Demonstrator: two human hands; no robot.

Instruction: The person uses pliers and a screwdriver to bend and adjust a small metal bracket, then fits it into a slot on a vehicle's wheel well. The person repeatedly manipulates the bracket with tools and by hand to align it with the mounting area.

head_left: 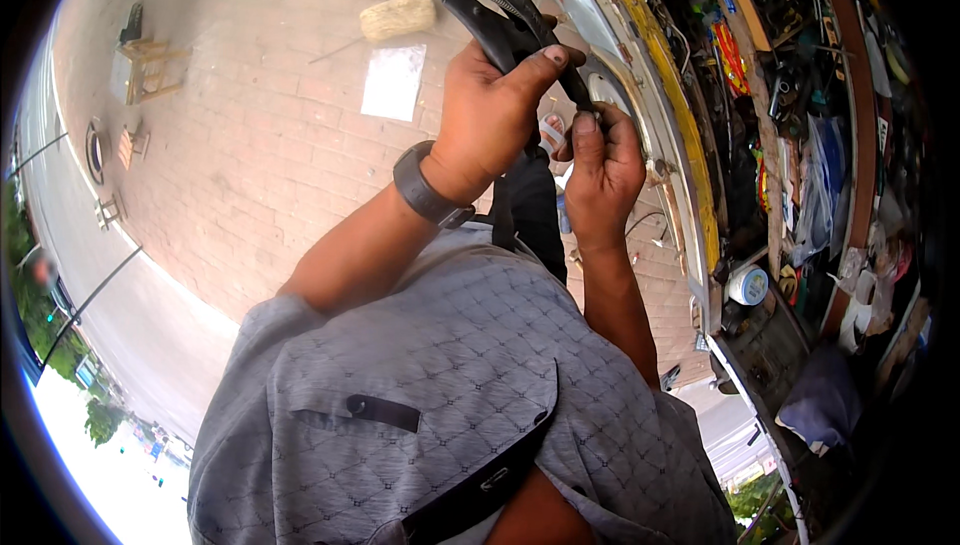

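In the upper middle of the head view is a pair of black locking pliers [482, 15], with rivets and a coil spring showing between its long handles. My left hand [488, 117] is closed round its body, the thumb pressed along a handle. A dark wristband [425, 185] sits on that wrist. At the tool's lower end, my right hand [606, 177] pinches the handle tip between thumb and fingers. What exactly lies under those fingertips is hidden. The upper end of the pliers is cut off by the picture's edge.
Along the right runs a stall with a yellow edge strip [668, 75], crowded with tools, plastic bags and a white tub [748, 285]. On the brick paving [290, 135] lie a white sheet [393, 82] and a tan block [398, 17]. Small wooden stools [150, 70] and a tyre [95, 152] are farther left.
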